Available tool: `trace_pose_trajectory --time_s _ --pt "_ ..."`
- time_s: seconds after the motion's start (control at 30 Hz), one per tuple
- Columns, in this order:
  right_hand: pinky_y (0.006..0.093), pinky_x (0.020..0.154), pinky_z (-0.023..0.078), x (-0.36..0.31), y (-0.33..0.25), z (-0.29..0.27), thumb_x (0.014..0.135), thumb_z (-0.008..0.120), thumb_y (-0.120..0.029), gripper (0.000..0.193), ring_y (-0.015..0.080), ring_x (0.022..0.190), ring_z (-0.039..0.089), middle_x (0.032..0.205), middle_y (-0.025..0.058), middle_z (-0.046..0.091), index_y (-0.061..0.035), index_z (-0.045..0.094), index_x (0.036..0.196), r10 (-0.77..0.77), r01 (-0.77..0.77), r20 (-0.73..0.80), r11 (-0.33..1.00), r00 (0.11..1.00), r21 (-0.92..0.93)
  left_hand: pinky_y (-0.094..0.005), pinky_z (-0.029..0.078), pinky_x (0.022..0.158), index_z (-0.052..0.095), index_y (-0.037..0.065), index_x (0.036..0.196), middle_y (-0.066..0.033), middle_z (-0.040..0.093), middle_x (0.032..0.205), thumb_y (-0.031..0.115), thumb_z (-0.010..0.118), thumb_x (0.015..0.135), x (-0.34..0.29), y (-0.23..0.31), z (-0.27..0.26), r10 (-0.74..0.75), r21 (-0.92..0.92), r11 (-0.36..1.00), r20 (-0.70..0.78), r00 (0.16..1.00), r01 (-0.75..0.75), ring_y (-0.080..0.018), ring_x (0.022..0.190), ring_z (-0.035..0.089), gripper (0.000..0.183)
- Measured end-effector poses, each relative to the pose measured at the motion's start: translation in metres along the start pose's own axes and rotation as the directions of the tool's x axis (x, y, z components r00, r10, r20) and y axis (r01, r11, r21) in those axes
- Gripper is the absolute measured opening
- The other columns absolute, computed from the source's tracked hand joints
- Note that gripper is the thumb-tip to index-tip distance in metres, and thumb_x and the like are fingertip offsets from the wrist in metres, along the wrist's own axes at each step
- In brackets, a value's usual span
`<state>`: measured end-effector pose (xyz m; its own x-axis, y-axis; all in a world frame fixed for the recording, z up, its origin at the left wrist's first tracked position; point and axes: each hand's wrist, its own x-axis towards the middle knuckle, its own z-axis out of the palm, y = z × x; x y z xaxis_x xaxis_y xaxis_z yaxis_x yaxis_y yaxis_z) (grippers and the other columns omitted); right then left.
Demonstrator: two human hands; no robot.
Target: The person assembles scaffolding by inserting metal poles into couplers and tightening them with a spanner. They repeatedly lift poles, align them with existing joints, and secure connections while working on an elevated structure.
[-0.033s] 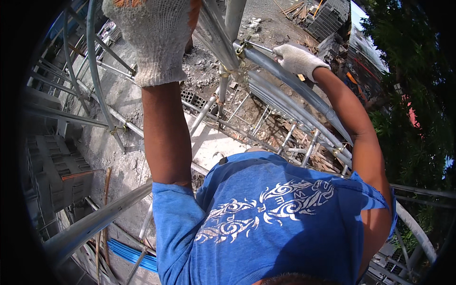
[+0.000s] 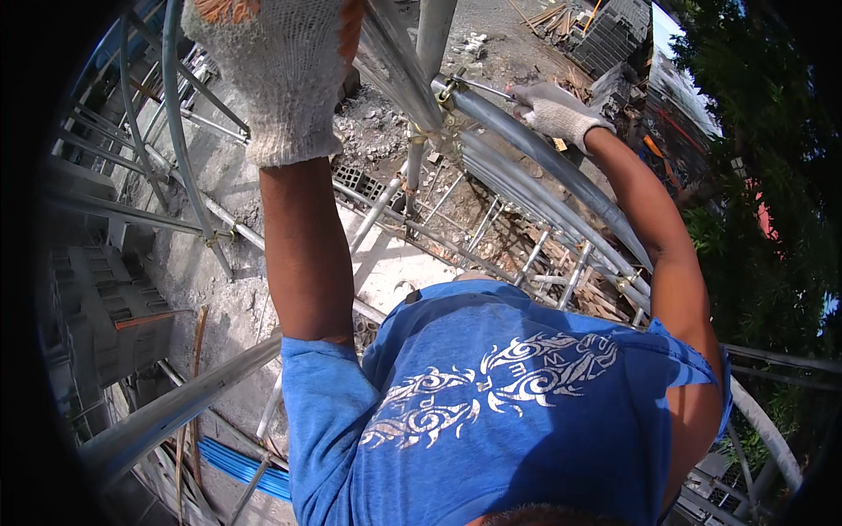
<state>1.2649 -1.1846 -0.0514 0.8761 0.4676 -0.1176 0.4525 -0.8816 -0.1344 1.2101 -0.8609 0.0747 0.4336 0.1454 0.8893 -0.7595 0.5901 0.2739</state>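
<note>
I look straight down from high on a steel scaffold, over my blue printed shirt [image 2: 500, 412]. My left hand [image 2: 281, 79], in a white knitted glove, is raised at the top left and closed against a slanting scaffold tube [image 2: 395, 61]. My right hand [image 2: 557, 114], also gloved, is stretched out to the upper right. It grips the handle of a thin metal wrench [image 2: 487, 88], whose head sits on a yellowish coupler clamp [image 2: 445, 92]. The clamp is where an upright tube [image 2: 430, 35] crosses a bundle of curved tubes [image 2: 544, 184].
Far below lies bare ground with rubble. Stacked grey concrete blocks [image 2: 114, 307] stand at the left, blue pipes [image 2: 237, 465] lie at the lower left and timber scraps [image 2: 596, 298] lie under the tubes. More scaffold tubes [image 2: 175, 403] cross all around me. Trees [image 2: 772, 193] fill the right side.
</note>
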Motion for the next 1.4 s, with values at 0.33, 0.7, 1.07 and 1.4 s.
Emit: trace_pose_trajectory --time_s 0.33,0.7,1.07,1.4 --pt "0.0496 0.085 0.051 0.148 0.1 0.12 0.083 0.064 -0.011 0.033 0.0416 0.101 0.066 0.105 0.0209 0.069 -0.0103 0.062 0.115 -0.321 0.302 0.149 0.943 0.935 0.137 -0.059 0.052 0.089 0.059 -0.007 0.124 -0.0267 0.069 0.103 0.028 0.055 0.101 0.015 0.037 0.006 -0.235 0.166 0.95 -0.179 0.955 0.265 -0.0388 0.092 0.067 0.041" --pt "0.0447 0.092 0.052 0.298 0.035 0.129 0.085 0.062 -0.016 0.03 0.0314 0.108 0.064 0.115 0.0132 0.065 -0.0095 0.065 0.114 -0.512 0.572 -0.324 0.812 0.795 0.119 -0.0447 0.033 0.086 0.059 -0.003 0.125 -0.0131 0.055 0.097 0.037 0.067 0.091 0.009 0.048 0.025 -0.222 0.224 0.924 -0.344 0.912 0.309 -0.0255 0.091 0.048 0.053" --pt "0.0361 0.079 0.051 0.243 0.042 0.138 0.097 0.062 -0.024 0.029 0.0238 0.088 0.064 0.101 0.0106 0.064 -0.0063 0.063 0.121 -0.462 0.56 -0.331 0.757 0.823 0.336 -0.0494 0.036 0.092 0.055 -0.003 0.136 -0.017 0.06 0.112 0.043 0.055 0.099 0.007 0.057 0.017 -0.329 0.277 0.896 -0.115 0.937 0.348 -0.0288 0.1 0.053 0.059" --pt "0.0253 0.055 0.047 0.171 0.052 0.122 0.103 0.062 -0.037 0.041 0.0069 0.061 0.056 0.085 0.0001 0.067 -0.0014 0.068 0.122 0.107 -0.156 0.142 0.127 0.984 0.98 -0.0562 0.038 0.095 0.061 -0.002 0.128 -0.0179 0.061 0.103 0.038 0.059 0.097 0.008 0.057 0.015 -0.34 0.162 0.911 -0.227 0.912 0.38 -0.0333 0.097 0.058 0.05"
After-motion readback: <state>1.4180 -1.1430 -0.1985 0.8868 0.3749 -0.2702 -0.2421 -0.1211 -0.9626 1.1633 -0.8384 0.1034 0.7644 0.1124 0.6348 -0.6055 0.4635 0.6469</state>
